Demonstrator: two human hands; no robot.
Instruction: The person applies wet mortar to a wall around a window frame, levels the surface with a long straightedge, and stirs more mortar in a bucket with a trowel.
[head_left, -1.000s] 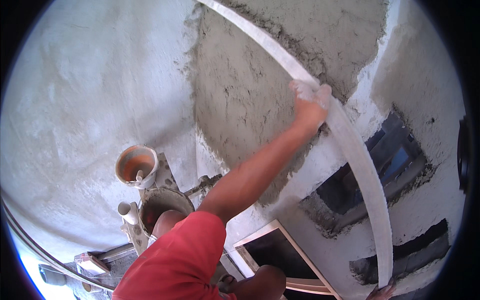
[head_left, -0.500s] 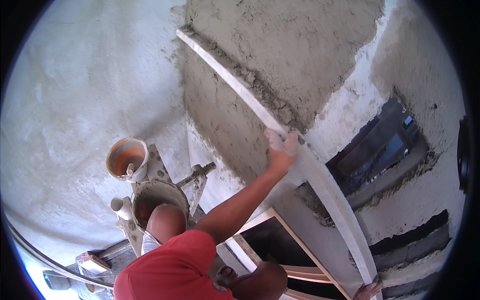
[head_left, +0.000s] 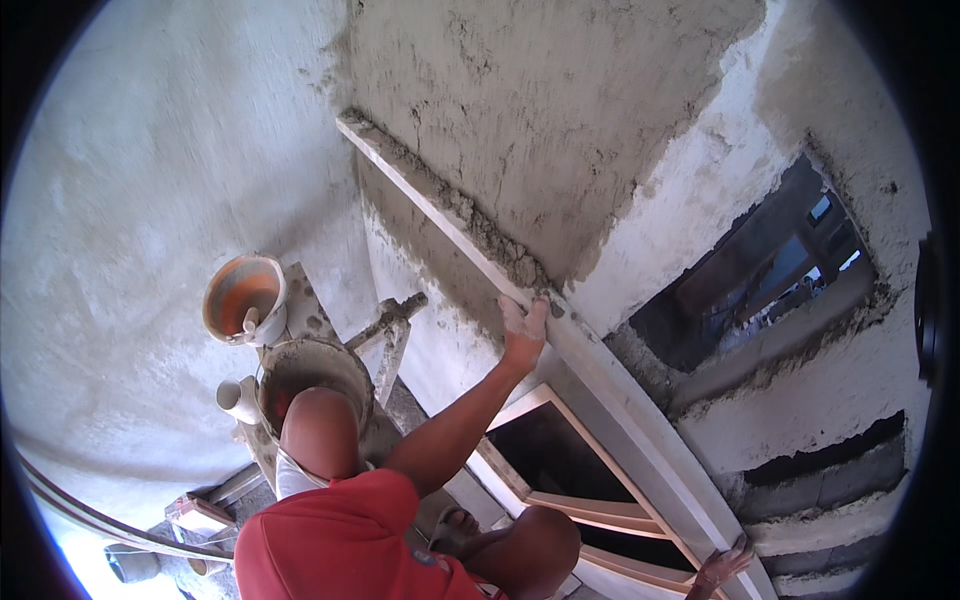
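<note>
My left hand [head_left: 522,328] is closed on a long, pale straightedge [head_left: 632,392] that lies diagonally across the wall. My right hand [head_left: 722,565] grips its lower end at the bottom right. A ridge of wet mortar [head_left: 460,210] sits along the upper part of the straightedge, against the freshly rendered grey patch [head_left: 540,120]. My forearm rises from a red short sleeve, and my bare knees show below.
Left stand a white bucket with an orange inside [head_left: 250,290], a mortar-caked bucket [head_left: 315,360] and a pale cylinder [head_left: 238,400] on a spattered board [head_left: 305,300]. Right are a rough wall opening [head_left: 750,270] and lower slots [head_left: 820,455]. A wooden frame [head_left: 590,508] sits below the straightedge.
The straightedge has slid down and toward the lower left along the wall with both hands on it, and the mortar ridge has moved with it. My left arm has lowered.
</note>
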